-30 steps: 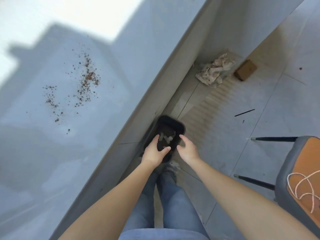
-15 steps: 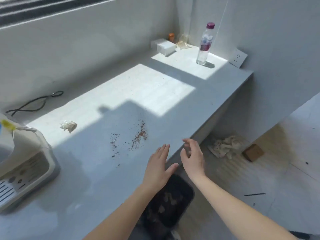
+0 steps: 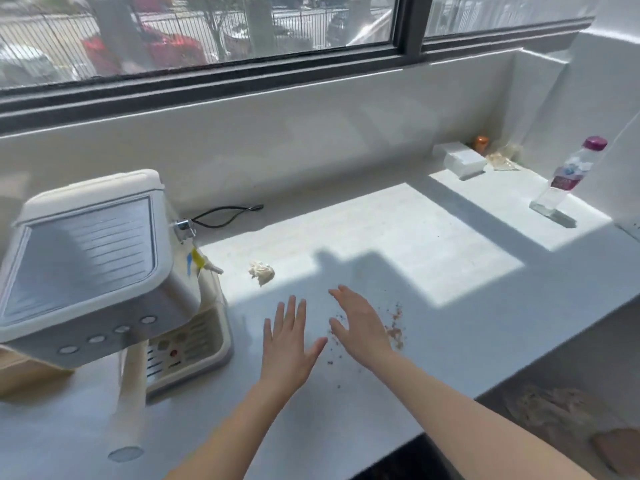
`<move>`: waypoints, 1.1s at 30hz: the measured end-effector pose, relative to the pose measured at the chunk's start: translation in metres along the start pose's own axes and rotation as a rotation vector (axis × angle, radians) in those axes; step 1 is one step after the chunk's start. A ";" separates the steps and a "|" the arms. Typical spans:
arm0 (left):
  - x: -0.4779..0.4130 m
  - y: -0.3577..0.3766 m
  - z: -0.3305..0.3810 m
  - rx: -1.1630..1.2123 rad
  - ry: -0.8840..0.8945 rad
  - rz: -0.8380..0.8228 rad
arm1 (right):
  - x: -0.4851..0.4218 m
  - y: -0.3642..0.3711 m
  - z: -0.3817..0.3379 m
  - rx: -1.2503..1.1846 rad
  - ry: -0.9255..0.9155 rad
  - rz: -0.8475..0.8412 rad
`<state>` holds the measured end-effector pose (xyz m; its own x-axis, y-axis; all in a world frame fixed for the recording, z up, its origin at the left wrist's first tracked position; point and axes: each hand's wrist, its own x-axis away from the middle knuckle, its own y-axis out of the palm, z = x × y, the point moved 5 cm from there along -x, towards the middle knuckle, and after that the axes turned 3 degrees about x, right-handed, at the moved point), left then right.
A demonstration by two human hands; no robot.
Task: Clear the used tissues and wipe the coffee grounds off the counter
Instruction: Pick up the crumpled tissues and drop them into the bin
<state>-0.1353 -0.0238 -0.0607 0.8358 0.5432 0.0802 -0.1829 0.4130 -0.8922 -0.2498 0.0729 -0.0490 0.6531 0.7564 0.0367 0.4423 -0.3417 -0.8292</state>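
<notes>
A crumpled used tissue (image 3: 261, 271) lies on the white counter (image 3: 415, 244), just right of the coffee machine. Brown coffee grounds (image 3: 394, 329) are scattered on the counter, partly hidden under my right hand. My left hand (image 3: 289, 337) hovers flat with fingers spread, below and right of the tissue, holding nothing. My right hand (image 3: 360, 323) is open too, fingers extended toward the tissue, above the grounds. The black bin (image 3: 408, 460) shows at the bottom edge below the counter.
A white coffee machine (image 3: 93, 271) stands at the left with a black cord (image 3: 225, 214) behind it. A white box (image 3: 462, 161), an orange cap (image 3: 481, 143) and a water bottle (image 3: 568, 178) sit at the far right. Crumpled paper (image 3: 550, 407) lies on the floor.
My view rose from the bin on the floor to the counter. Both hands lifted away from the bin and now hover open over the counter near the grounds.
</notes>
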 end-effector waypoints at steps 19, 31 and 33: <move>-0.005 0.046 -0.071 -0.130 -0.058 -0.032 | -0.155 0.101 -0.087 0.297 -0.276 -0.223; -0.002 0.047 -0.070 -0.088 -0.025 -0.083 | -0.146 0.111 -0.090 0.315 -0.311 -0.136; 0.000 0.044 -0.067 -0.031 0.036 -0.081 | -0.131 0.106 -0.084 0.267 -0.267 -0.147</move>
<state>-0.1088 -0.0542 -0.1298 0.8653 0.4822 0.1373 -0.0981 0.4314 -0.8968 -0.2369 -0.1098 -0.0946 0.3965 0.9168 0.0486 0.3209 -0.0888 -0.9429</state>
